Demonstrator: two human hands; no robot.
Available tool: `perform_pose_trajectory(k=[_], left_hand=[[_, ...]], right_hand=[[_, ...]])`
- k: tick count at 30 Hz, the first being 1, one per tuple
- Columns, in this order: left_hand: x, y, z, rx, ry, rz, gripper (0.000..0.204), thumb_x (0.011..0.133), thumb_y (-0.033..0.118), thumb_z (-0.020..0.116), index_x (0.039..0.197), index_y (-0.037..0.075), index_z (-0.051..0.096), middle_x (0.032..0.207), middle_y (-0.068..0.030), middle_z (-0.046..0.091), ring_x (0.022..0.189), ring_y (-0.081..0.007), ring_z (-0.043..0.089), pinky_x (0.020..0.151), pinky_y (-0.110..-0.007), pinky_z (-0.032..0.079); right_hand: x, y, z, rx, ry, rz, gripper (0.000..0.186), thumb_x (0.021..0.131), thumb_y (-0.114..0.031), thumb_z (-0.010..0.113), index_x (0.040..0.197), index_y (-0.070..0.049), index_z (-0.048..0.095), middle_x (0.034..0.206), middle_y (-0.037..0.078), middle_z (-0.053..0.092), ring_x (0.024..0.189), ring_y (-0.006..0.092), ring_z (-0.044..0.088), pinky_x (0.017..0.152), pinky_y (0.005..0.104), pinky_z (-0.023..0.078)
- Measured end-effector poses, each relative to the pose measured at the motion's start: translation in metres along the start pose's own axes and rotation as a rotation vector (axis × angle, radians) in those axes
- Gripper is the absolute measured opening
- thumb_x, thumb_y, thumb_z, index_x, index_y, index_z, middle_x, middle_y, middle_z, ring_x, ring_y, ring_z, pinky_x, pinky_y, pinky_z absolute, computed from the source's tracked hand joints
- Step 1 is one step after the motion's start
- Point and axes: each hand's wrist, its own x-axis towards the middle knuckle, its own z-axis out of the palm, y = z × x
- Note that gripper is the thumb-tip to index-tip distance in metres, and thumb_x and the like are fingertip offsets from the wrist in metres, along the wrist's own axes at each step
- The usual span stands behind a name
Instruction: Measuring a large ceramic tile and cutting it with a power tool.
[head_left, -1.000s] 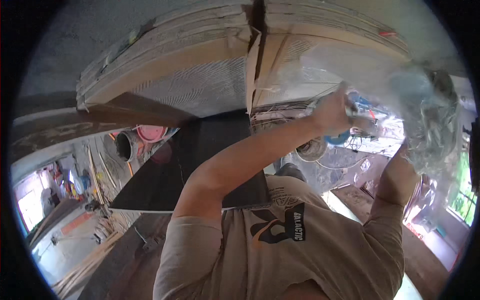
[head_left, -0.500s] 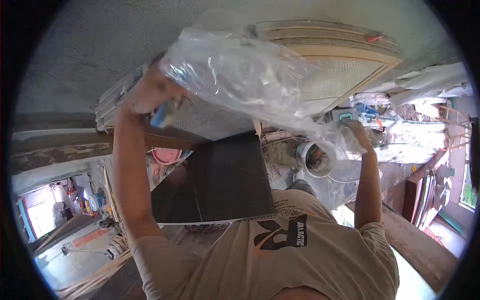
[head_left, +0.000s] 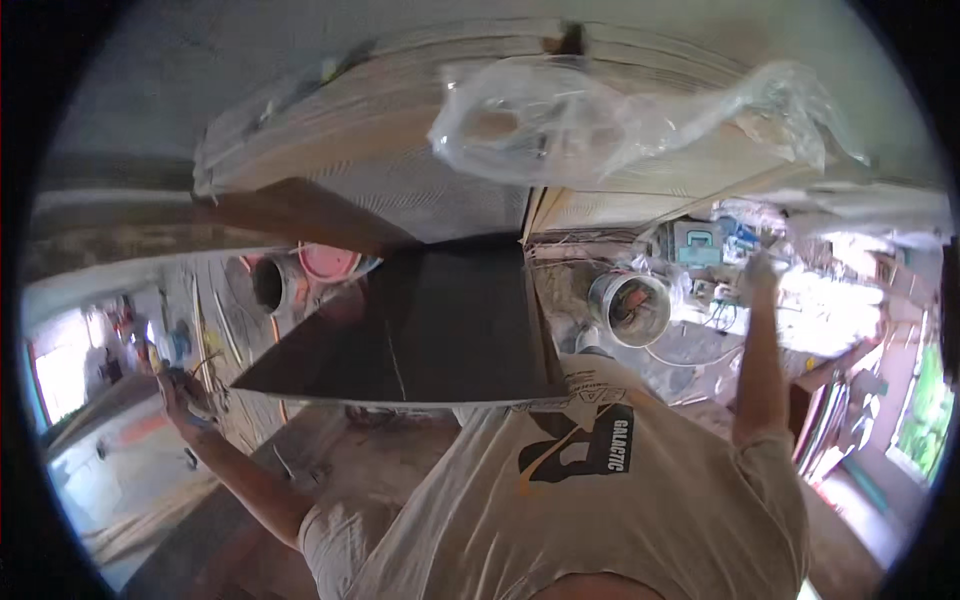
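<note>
Crumpled clear plastic (head_left: 540, 125) is already loose, not spread flat, well beyond your left hand (head_left: 177, 404) and right hand (head_left: 762, 276); whether either's fingers are closed, I cannot tell.

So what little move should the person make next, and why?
Perhaps bring the right hand up to draw the clear plastic aside: it blocks part of the stacked panels from view, and neither hand appears to hold it.

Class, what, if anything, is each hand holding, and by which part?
Cannot tell: left hand and right hand are too unclear. Neither grips the clear plastic.
</note>
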Motion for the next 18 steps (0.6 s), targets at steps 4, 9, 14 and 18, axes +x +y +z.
perform_pose_trajectory(k=[4, 9, 14, 18], left_hand=[[-0.161, -0.046, -0.075, 0.387, 0.955, -0.002, 0.050, 0.100, 0.033, 0.056, 0.140, 0.004, 0.052, 0.120, -0.0059, 0.066, 0.089, -0.0131, 0.062, 0.069, -0.027, 0.048], [-0.125, -0.170, 0.010, 0.233, 0.909, -0.128, 0.050, 0.100, 0.029, 0.057, 0.141, 0.003, 0.050, 0.139, -0.0099, 0.057, 0.117, -0.0241, 0.057, 0.101, -0.037, 0.045], [-0.069, -0.161, -0.006, 0.446, 0.476, 0.036, 0.066, 0.099, 0.041, 0.057, 0.149, 0.002, 0.037, 0.147, -0.0161, 0.047, 0.132, -0.0296, 0.050, 0.110, -0.044, 0.041], [-0.049, -0.188, -0.017, 0.160, 0.553, -0.075, 0.057, 0.098, 0.034, 0.059, 0.145, 0.006, 0.044, 0.145, -0.0118, 0.049, 0.135, -0.0272, 0.046, 0.114, -0.043, 0.037]], right_hand=[[-0.170, -0.315, -0.067, 0.959, -0.590, -0.374, 0.039, 0.094, -0.034, 0.056, 0.124, -0.010, 0.062, 0.098, 0.011, 0.068, 0.083, 0.0272, 0.066, 0.082, 0.0463, 0.052], [-0.125, -0.393, -0.321, 1.880, -2.017, 0.326, 0.045, 0.093, -0.039, 0.061, 0.128, -0.010, 0.058, 0.111, 0.009, 0.068, 0.088, 0.0218, 0.065, 0.078, 0.0375, 0.052], [-0.080, -0.445, -0.287, 1.152, -1.057, -0.855, 0.043, 0.096, -0.026, 0.054, 0.135, -0.010, 0.052, 0.114, 0.014, 0.067, 0.095, 0.0266, 0.065, 0.080, 0.0371, 0.051], [-0.054, -0.464, -0.297, 0.957, -0.766, -0.957, 0.040, 0.093, -0.024, 0.059, 0.128, -0.005, 0.057, 0.117, 0.018, 0.067, 0.103, 0.0295, 0.065, 0.083, 0.0395, 0.052]])
